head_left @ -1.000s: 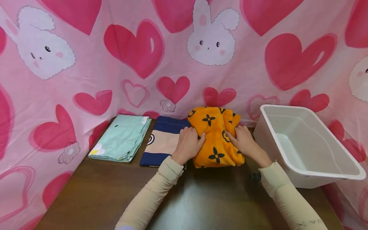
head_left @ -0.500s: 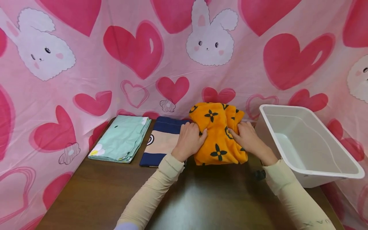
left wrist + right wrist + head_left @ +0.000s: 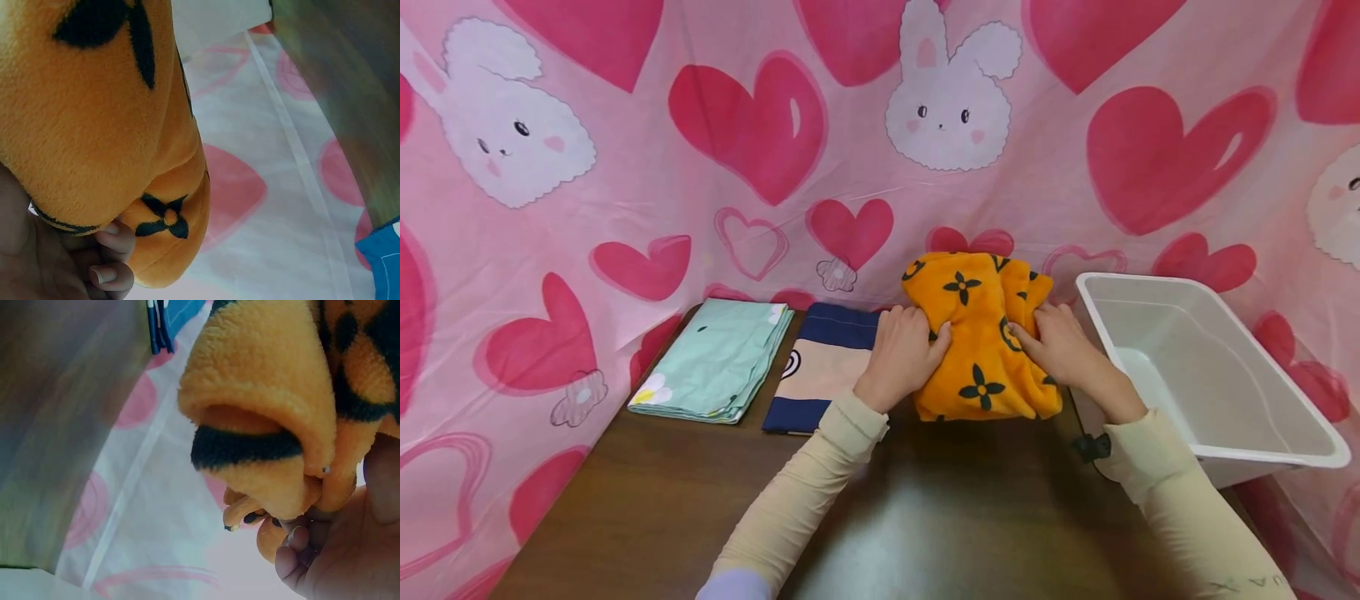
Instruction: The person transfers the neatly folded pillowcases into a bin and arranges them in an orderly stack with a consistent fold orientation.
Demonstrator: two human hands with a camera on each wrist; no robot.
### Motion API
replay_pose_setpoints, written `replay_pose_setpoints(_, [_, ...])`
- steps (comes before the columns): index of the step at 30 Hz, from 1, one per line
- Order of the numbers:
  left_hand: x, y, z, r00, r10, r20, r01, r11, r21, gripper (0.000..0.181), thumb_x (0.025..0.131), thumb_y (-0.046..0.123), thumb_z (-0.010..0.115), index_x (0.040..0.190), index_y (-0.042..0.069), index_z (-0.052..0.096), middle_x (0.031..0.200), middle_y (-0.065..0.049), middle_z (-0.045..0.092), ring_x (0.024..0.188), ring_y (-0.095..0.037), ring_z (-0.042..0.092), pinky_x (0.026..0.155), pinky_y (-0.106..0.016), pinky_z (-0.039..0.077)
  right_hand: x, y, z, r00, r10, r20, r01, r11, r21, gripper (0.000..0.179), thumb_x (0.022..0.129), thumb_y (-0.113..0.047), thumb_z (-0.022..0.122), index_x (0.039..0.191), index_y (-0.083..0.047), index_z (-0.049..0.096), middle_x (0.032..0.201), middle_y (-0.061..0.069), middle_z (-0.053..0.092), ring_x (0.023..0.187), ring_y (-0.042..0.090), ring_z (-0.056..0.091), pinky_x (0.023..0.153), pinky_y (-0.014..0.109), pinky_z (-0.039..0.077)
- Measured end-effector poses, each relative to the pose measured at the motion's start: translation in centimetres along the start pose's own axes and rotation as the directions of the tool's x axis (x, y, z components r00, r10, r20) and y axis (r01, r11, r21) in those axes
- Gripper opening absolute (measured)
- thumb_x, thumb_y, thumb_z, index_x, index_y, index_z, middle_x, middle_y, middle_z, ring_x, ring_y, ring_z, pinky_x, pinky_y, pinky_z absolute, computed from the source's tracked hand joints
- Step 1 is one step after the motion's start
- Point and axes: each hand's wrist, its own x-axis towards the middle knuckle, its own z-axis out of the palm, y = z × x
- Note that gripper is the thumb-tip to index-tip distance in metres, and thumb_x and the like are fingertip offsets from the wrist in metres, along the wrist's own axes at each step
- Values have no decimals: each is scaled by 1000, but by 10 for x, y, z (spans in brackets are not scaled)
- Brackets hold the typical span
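Observation:
An orange plush cloth (image 3: 977, 333) with black flower marks, folded into a thick bundle, is held up between both hands above the back of the table. My left hand (image 3: 901, 354) grips its left side, thumb on the front face; in the left wrist view its fingertips (image 3: 112, 274) curl under the fabric. The right side is gripped by my right hand (image 3: 1071, 350), thumb also on the front. Seen from the right wrist, curled fingers (image 3: 290, 556) hold beneath the soft folds (image 3: 256, 381). Part of the bundle's underside is hidden in the head view.
A white plastic bin (image 3: 1138, 379) stands right of the bundle. On the left lie a folded mint-green cloth (image 3: 707, 358) and a folded navy and beige cloth (image 3: 823, 367), partly behind my left arm. Pink heart-patterned fabric (image 3: 865, 175) hangs behind the brown table (image 3: 700, 500).
Both hands have raised the orange plush cloth off the table and shifted it slightly right, toward the bin. The other cloths and the bin stay in place.

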Motion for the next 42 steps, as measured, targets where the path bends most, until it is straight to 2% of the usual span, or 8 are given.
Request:
replay_pose_setpoints(4, [4,5,-3,1000,-1,1,1,1000,-10,39,105,41,49,91,6,60,73,-3,51,76,-22,47,72,-34,36,0,1,-9,1000,11,4,-11,1000,-26,39,104,-28,55,79,1,55,72,11,47,81,32,45,82,45,31])
replay_pose_setpoints(7, [7,8,-5,1000,-8,5,8,1000,-14,39,105,42,48,92,6,60,74,-3,52,78,-22,47,74,-34,36,0,0,-15,1000,20,-3,-20,999,-35,41,104,-29,55,77,1,55,70,10,46,76,32,46,79,43,32])
replay_pose_setpoints(14, [12,21,-7,1000,8,-19,-8,1000,14,43,105,42,47,86,7,60,72,-3,51,78,-22,47,74,-34,37,-4,1,-26,998,64,4,-64,998,-25,40,105,-28,54,85,6,57,77,16,51,80,35,47,79,46,35])
replay_pose_setpoints(18, [16,27,-8,999,22,-30,-21,999,33,43,105,43,47,84,8,59,72,-2,50,77,-21,46,73,-34,36,-6,4,-31,998,60,15,-60,998,-17,41,106,-27,53,103,13,59,94,23,57,93,40,49,93,55,35])
replay_pose_setpoints(20, [18,30,-8,999,29,-37,-28,999,40,43,105,43,47,83,9,59,72,-1,50,76,-20,46,73,-34,36,-7,5,-34,998,56,24,-55,998,-25,41,106,-27,52,108,14,58,97,23,58,94,40,49,94,55,34])
replay_pose_setpoints(25, [23,37,-8,997,48,-56,-45,998,52,42,105,43,48,81,10,59,71,-1,50,74,-20,45,71,-33,36,-8,10,-42,999,43,31,-41,997,-68,38,106,-27,52,99,10,58,89,20,56,89,39,49,86,50,36])
replay_pose_setpoints(31, [29,43,-8,996,75,-55,-70,995,77,43,104,43,49,79,10,57,71,-1,51,72,-20,45,69,-31,35,-11,14,-49,997,65,48,-61,995,-83,41,106,-29,50,106,11,57,97,21,55,94,40,44,89,51,34])
replay_pose_setpoints(42, [36,54,-3,993,105,-44,-100,990,95,43,104,46,48,82,11,59,73,0,53,74,-19,47,71,-30,37,-17,26,-58,994,82,65,-74,989,-125,40,105,-28,51,100,12,56,96,22,53,94,42,44,86,53,36])
